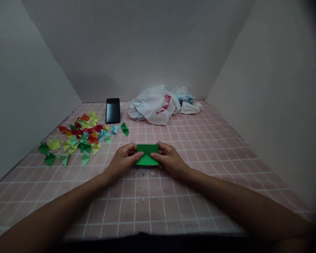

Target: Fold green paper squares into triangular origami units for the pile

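Note:
Between my two hands is a sheet of green paper (147,154), rectangular in outline and raised over the table. My left hand (125,157) pinches its left edge, the thumb on the near face and the fingers curled behind. At the right edge my right hand (171,159) grips it the same way, both thumbs pointing inward. To the left lies a spread of small folded paper pieces (84,159) in green, yellow, red, orange and light blue. One dark green folded piece (124,129) sits a little apart from them, beyond my left hand.
A black phone (113,111) leans near the back wall. Right of it lies a crumpled white plastic bag (154,103) with red print, with more crumpled bags (188,102) beside it. A pink checked cloth (213,154) covers the table, and pale walls (147,45) enclose it on three sides.

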{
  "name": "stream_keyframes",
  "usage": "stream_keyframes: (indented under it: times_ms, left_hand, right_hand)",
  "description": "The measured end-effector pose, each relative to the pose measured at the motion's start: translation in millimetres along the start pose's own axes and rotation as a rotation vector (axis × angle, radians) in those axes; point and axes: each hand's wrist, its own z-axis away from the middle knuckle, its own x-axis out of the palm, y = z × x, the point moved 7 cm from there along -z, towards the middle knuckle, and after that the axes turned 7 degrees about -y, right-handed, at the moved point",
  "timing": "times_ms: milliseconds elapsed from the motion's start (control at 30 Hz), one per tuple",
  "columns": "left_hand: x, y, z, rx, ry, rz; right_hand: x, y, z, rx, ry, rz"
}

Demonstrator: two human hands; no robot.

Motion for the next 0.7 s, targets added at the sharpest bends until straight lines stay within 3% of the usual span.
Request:
stream_keyframes:
  times_ms: [333,700]
  left_hand:
    - [-7.0,-2.5,-2.3,0.048,0.012,0.187]
    - [-16.9,0.0,-0.6,0.147,0.068,0.070]
  right_hand:
    - [-1.1,-6.0,1.8,-0.082,-0.025,-0.038]
    - [-9.0,-0.8,0.8,-0.039,0.053,-0.124]
